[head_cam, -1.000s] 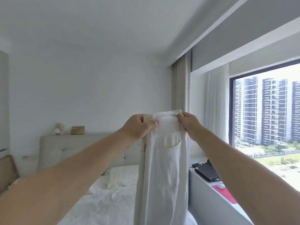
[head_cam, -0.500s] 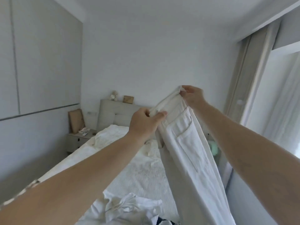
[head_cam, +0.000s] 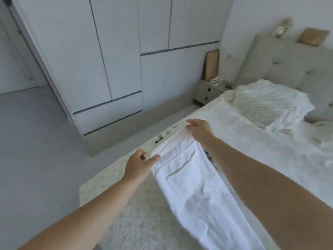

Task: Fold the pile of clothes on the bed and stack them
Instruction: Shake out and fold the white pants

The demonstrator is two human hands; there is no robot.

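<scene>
The left hand [head_cam: 139,166] pinches one end of the waistband of the white trousers [head_cam: 196,188], fingers curled around the cloth. The waistband stretches from that grip to the right hand [head_cam: 199,130], which pinches the other end. Below both grips, the legs trail over the bed [head_cam: 270,150] toward the person.

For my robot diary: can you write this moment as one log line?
left hand: grips waistband | right hand: grips waistband | white trousers: stretched over bed | fold: not yet
</scene>
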